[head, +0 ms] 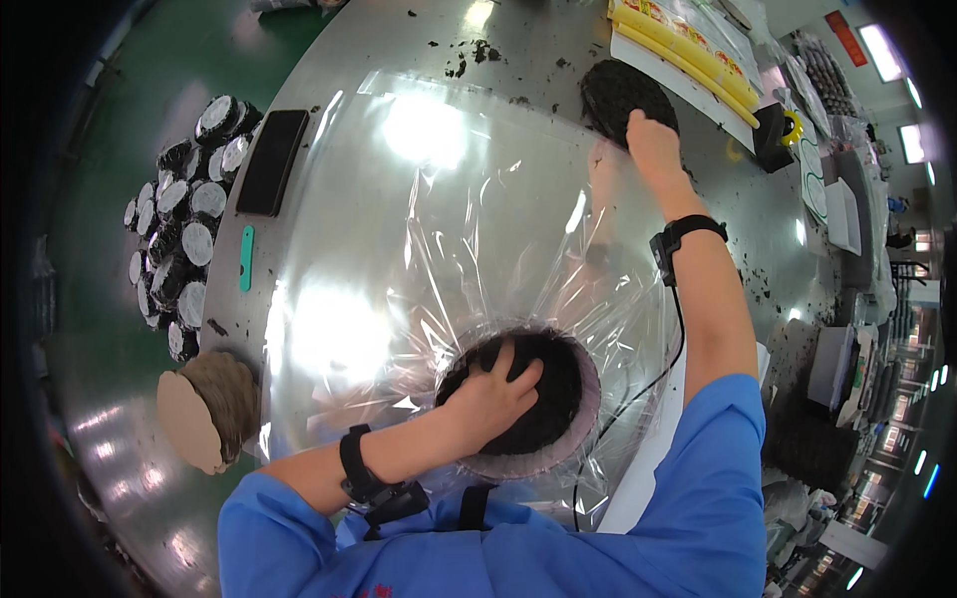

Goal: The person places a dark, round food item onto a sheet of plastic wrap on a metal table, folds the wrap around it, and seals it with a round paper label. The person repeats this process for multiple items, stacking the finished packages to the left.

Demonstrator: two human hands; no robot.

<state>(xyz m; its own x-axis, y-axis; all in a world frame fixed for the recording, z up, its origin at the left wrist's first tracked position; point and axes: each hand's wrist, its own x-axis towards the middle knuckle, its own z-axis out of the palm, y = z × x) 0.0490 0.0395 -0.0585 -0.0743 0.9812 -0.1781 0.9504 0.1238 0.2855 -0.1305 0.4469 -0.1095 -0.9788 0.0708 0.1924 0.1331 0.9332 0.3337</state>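
Observation:
My left hand (497, 396) reaches into a round pinkish mould (587, 418) close to my body. Its fingers are spread on the dark, compressed material (549, 418) inside. A large sheet of clear plastic film (516, 247) drapes over the mould and across the metal table. At the far right of the film, my right hand (654, 142) grips the near edge of a dark round cake (617, 90) of what looks like pressed leaves. That cake appears to lie on the table top.
Cardboard discs (191, 415) stack at the table's left edge, near a green cutter (247, 258) and a black phone (271, 163). Many wrapped round bundles (198, 243) lie piled beyond. Yellow printed wrapping (684, 56) and a tape dispenser (774, 138) sit far right. A cable (650, 389) hangs from my right wrist.

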